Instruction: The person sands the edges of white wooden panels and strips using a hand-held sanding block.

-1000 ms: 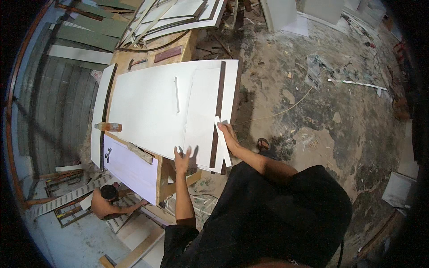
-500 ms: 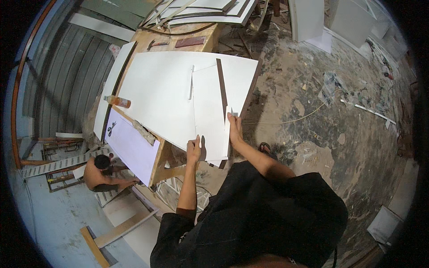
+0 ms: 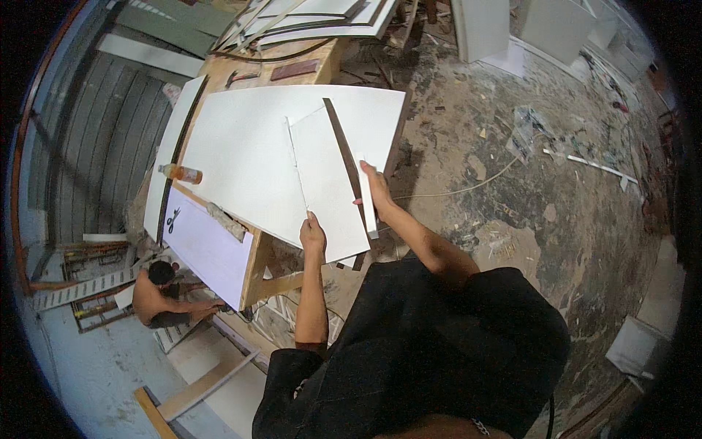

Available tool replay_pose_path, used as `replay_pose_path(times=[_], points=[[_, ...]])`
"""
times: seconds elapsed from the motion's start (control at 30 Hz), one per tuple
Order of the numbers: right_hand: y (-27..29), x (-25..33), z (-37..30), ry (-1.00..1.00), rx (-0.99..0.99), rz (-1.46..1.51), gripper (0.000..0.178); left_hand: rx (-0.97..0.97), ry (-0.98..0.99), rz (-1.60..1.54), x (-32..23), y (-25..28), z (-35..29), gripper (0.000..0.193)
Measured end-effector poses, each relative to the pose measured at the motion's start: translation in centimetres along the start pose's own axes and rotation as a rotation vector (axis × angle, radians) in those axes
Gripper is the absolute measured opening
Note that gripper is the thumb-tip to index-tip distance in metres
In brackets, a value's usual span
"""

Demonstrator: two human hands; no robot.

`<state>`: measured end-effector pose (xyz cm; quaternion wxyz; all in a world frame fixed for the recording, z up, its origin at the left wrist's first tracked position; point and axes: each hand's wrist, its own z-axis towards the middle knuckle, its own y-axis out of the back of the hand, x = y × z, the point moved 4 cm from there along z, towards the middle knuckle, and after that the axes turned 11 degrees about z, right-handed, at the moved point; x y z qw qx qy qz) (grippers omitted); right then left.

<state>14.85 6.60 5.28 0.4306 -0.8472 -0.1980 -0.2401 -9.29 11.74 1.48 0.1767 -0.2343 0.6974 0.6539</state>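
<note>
A smaller white panel (image 3: 322,172) with a dark strip (image 3: 340,135) along its right side lies over a large white board (image 3: 234,121). My left hand (image 3: 313,233) is closed on its left edge near the front corner, thumb on top. In my right hand (image 3: 375,189) is a narrow white strip (image 3: 368,208), gripped just off the panel's right edge. The thumb lies along the strip and a fingertip shows at its left side. What the other fingers touch underneath is hidden.
A bottle of orange liquid (image 3: 180,174) lies left of the large board. Scissors (image 3: 172,219) rest on a pale lilac sheet (image 3: 208,245). A hammer (image 3: 241,77) and a reddish block (image 3: 294,69) lie farther back. Another person (image 3: 157,296) crouches at lower left. A cable (image 3: 468,192) crosses the stained floor.
My right hand has moved the white strip from the panel's surface to beyond its right edge. My left hand keeps its hold on the panel. The whole view has shifted slightly.
</note>
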Motion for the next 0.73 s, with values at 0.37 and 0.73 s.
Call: replay_pose_path(times=[0.37,0.73], points=[[5.6,-4.4,-4.0,0.353,-0.191,-0.012,0.059,0.221,-0.35,0.106,-5.7,-0.1,0.3,0.057],[8.3,-8.7,-4.4,0.364,-0.345,-0.136,0.073,0.016,-0.614,0.489,-5.2,-0.2,-1.9,0.091]])
